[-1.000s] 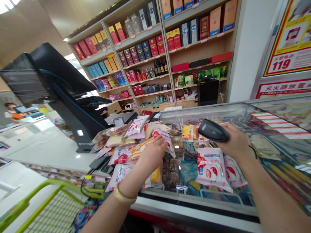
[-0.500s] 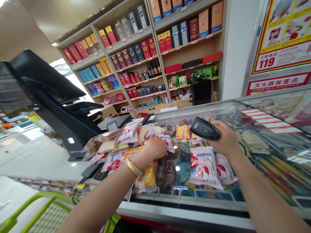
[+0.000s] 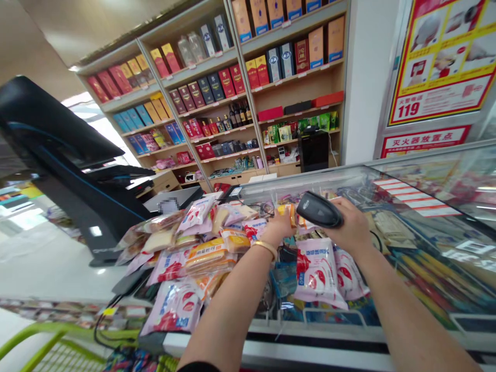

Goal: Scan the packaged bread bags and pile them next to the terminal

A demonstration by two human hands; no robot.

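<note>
Head: R hand point(image 3: 351, 227) grips scanner point(image 3: 318, 210).

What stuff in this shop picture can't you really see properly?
1. Head view: the left hand has its fingertips hidden behind an orange snack packet, so its grip is unclear.
2. The barcode scanner in the right hand faces away; its window is hidden.
3. The checkout screen is cut off by the left edge.
4. A patch on the grey box is blurred.
</note>
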